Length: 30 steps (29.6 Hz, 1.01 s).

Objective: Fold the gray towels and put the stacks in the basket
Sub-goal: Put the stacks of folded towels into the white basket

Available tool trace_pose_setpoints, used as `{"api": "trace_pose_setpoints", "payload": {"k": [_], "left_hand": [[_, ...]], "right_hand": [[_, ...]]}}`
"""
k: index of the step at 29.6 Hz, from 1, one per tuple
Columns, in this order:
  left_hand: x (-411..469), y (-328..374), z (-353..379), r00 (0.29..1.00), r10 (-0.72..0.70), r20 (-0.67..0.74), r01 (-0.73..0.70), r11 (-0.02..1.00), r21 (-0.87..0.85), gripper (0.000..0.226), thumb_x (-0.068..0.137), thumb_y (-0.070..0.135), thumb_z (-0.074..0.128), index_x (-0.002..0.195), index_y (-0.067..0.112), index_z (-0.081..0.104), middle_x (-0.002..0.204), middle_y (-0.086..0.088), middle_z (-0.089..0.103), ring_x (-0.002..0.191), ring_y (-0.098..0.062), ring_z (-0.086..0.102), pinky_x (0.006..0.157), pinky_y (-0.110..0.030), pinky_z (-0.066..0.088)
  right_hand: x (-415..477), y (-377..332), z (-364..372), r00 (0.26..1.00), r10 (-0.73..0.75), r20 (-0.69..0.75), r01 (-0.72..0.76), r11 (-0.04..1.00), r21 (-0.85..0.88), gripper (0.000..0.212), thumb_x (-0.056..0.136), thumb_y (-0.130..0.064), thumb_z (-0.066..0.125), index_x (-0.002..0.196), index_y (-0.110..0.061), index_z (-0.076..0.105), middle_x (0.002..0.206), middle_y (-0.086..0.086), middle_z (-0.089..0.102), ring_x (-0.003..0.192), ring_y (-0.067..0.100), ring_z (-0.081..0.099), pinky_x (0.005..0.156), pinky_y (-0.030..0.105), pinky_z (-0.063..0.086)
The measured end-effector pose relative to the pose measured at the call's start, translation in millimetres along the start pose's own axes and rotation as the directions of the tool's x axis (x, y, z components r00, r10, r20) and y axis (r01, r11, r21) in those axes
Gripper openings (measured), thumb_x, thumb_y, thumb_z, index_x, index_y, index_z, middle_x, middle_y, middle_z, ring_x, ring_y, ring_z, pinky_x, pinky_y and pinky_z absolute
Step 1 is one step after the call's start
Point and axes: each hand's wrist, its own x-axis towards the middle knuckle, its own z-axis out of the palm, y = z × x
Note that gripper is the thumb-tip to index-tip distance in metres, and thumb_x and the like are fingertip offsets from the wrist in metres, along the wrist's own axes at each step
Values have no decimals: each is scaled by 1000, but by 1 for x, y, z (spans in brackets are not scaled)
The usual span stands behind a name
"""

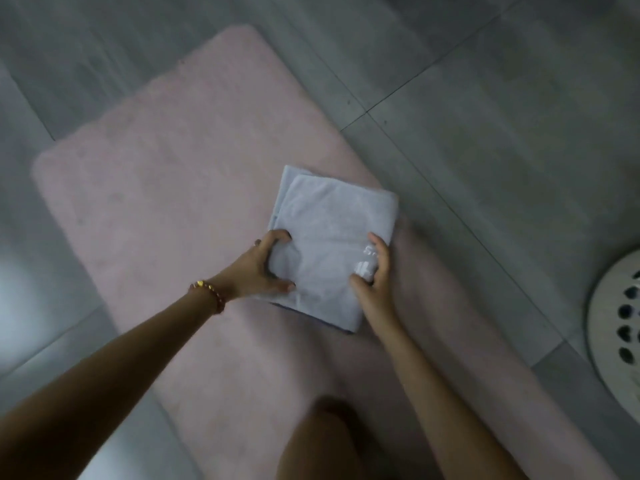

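A stack of folded gray towels [329, 233] lies on a pink mat [166, 188], near the mat's right edge. My left hand [263, 266] grips the stack's left side, fingers curled over its top and thumb at the near edge. On the right side, my right hand [375, 275] holds the stack with fingers wrapped over the edge by a white printed label. A darker layer shows under the stack's near edge. The white basket [613, 327] with round holes is partly in view at the far right.
Gray floor tiles [485, 133] surround the mat. My knee [332, 441] shows at the bottom centre. A beaded bracelet [211, 294] sits on my left wrist. The basket stands on the tiles to the right of the mat.
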Motion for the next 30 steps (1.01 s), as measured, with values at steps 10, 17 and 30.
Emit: {"api": "trace_pose_setpoints", "payload": {"k": [10,17,30], "left_hand": [[-24,44,131,961,-146,-237,63,943,-326,80,50,57,64,121,51,28,134,-5,23,120,-16,24,104,-31,28],[-21,36,109,979,-155,-132,123,967,-223,77,48,59,69,114,62,27,140,-5,23,130,-23,19,110,-36,26],[-41,80,93,995,-19,-94,-23,904,-426,66,58,35,71,113,34,36,126,9,35,118,-15,41,88,-15,46]], "right_hand": [[-6,8,-100,981,51,189,2,963,-269,67,80,10,52,128,-34,37,125,-23,42,73,-7,48,68,8,42],[-16,9,-92,985,67,160,-29,972,-232,71,83,18,47,136,-25,28,124,-24,35,78,-24,47,72,0,40],[-31,-38,-89,988,-8,156,42,975,-217,69,76,10,47,138,-16,32,137,-6,35,112,-27,35,92,-1,28]]}}
